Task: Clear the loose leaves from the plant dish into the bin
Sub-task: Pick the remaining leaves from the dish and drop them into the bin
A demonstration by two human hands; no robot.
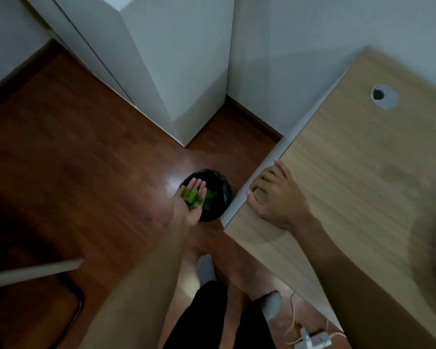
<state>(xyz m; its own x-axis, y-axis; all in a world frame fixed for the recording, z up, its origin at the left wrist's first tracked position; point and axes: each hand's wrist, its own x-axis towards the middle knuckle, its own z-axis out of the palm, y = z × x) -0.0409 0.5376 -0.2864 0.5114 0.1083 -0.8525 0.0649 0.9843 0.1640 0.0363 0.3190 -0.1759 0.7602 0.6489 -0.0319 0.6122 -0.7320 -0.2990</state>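
Floor bin (219, 182); left hand (190, 202) cradles leaves (192, 199).

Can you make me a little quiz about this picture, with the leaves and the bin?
1. True or false: the left hand is clenched in a tight fist around the green leaves.
2. Where does the right hand rest? A) on the wooden desk near its corner B) inside the bin C) on the floor
3. Fill in: the black-lined bin stands on the floor, right beside the ____.

Key
1. False: the palm is open and faces up, with leaves lying on it, over the bin.
2. A
3. desk
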